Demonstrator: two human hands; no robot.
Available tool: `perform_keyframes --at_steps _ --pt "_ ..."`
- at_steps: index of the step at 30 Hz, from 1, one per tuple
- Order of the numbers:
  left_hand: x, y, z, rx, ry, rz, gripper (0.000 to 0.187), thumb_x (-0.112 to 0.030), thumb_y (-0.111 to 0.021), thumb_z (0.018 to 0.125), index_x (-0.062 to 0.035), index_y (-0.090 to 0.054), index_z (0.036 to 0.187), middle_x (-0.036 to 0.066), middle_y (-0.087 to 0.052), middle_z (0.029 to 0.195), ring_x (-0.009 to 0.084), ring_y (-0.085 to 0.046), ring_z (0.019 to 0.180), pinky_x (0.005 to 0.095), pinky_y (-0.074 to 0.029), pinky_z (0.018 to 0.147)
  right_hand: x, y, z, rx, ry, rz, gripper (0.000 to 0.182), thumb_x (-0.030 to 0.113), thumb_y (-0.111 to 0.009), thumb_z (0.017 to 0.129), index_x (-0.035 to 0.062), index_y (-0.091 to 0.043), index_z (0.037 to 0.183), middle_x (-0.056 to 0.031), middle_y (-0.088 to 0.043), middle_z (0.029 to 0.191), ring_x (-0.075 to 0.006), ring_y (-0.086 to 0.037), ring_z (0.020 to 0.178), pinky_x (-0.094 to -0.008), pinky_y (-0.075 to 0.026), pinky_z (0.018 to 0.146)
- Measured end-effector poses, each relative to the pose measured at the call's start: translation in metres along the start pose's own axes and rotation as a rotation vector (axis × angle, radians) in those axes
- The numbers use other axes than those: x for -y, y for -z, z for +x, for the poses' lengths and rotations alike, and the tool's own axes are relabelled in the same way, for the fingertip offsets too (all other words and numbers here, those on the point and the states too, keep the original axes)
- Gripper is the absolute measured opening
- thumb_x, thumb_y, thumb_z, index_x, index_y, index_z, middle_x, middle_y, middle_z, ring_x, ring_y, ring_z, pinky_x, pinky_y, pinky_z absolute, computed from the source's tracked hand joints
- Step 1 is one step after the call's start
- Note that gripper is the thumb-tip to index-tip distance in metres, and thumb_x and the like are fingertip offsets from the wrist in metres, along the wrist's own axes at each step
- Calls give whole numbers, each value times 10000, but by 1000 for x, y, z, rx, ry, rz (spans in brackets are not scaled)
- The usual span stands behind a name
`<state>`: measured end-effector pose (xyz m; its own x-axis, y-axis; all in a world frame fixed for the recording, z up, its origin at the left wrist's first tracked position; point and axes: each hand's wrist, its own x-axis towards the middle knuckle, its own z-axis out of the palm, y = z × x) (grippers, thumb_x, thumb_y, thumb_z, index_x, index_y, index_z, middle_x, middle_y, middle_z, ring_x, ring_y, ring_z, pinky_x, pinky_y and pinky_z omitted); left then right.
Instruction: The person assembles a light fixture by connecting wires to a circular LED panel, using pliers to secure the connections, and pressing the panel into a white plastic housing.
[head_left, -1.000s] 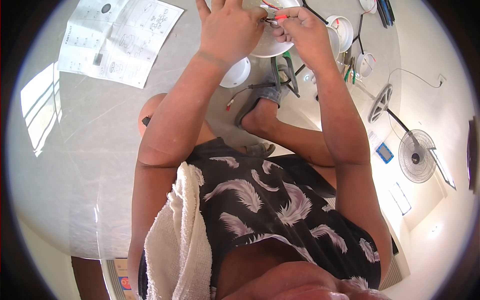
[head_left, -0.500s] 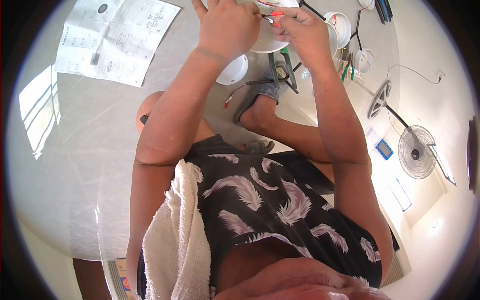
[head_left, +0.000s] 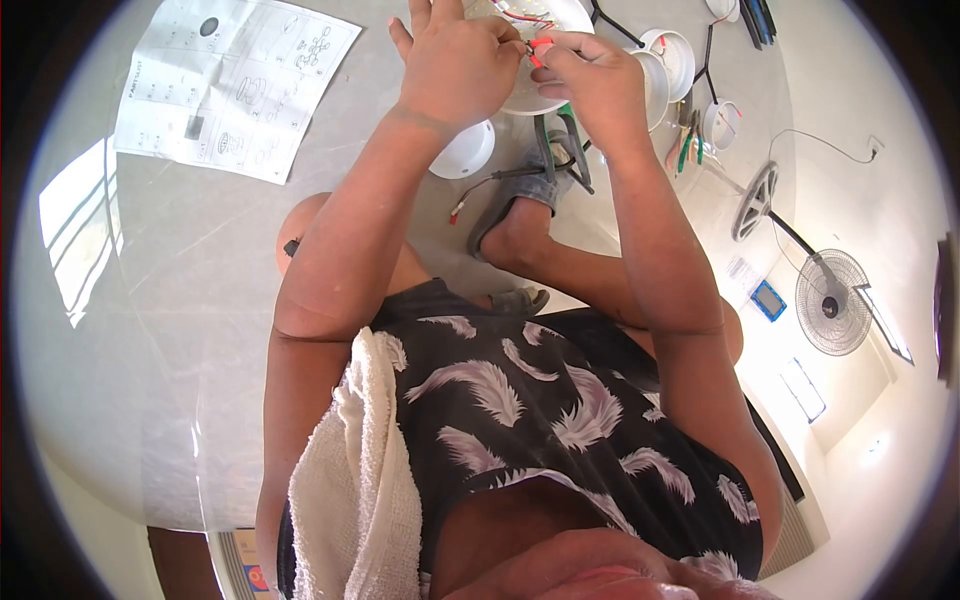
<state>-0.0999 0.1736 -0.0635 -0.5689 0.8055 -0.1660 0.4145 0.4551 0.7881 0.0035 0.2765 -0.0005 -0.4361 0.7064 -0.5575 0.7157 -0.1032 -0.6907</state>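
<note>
My left hand (head_left: 460, 68) is closed in a pinch, thumb and forefinger together at the right, its other fingers raised. A thin dark wire seems to be in the pinch, though the fingers mostly hide it. My right hand (head_left: 605, 85) is closed on small red-handled pliers (head_left: 538, 60), whose metal jaws are at the left fingertips. Both hands are over a white round light-fixture plate (head_left: 530, 97) carrying red and dark wires. A smaller white round cup (head_left: 465, 152) is just below my left wrist.
Several white cups on black arms (head_left: 668, 62) are at the upper right. Green-handled pliers (head_left: 688, 148) lie nearby. A printed instruction sheet (head_left: 225, 95) lies at upper left. A black bracket and cable with a connector (head_left: 457, 213) are near my foot. A fan (head_left: 832, 303) stands right.
Both hands and the red-handled pliers have shifted slightly downward. More of the round plate and its wires shows between the hands. The pliers remain at the left fingertips.
</note>
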Motion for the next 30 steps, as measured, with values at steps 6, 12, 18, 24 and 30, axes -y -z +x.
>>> perform_keyframes --at_steps 6,12,18,24,30 --pt "3 0 1 33 50 -46 196 -248 -701 881 -106 -795 978 280 -312 1583 563 -199 1483 723 -207 1164 -9 2 5 88 -68 349 284 116 -637 949 -88 -700 1136 -167 -729 1061 -267 -744 918 -375 -617 840" --pt "13 -11 1 -17 -6 -48 213 -236 -686 869 -102 -791 996 286 -337 1563 559 -225 1470 690 -229 1166 -17 12 17 201 -129 478 310 102 -667 952 -102 -643 1185 -169 -702 1110 -282 -706 1008 -404 -586 947" --pt "12 -14 1 -76 -33 -34 222 -228 -683 847 -80 -784 977 309 -362 1535 558 -259 1449 661 -253 1162 -17 14 17 273 -154 519 324 77 -678 956 -100 -627 1223 -165 -691 1156 -282 -691 1037 -399 -568 985" --pt "11 -13 -2 -116 -73 6 230 -209 -663 855 -47 -773 975 329 -388 1508 567 -285 1432 666 -260 1154 -17 18 19 360 -188 540 305 87 -673 964 -78 -633 1218 -153 -688 1165 -269 -689 1043 -398 -565 981" --pt "12 -15 -1 -114 -88 18 234 -196 -654 869 -23 -758 988 351 -388 1497 575 -305 1421 658 -273 1152 -22 18 23 424 -189 545 333 136 -638 987 -54 -606 1258 -150 -673 1213 -264 -668 1107 -405 -535 1016"
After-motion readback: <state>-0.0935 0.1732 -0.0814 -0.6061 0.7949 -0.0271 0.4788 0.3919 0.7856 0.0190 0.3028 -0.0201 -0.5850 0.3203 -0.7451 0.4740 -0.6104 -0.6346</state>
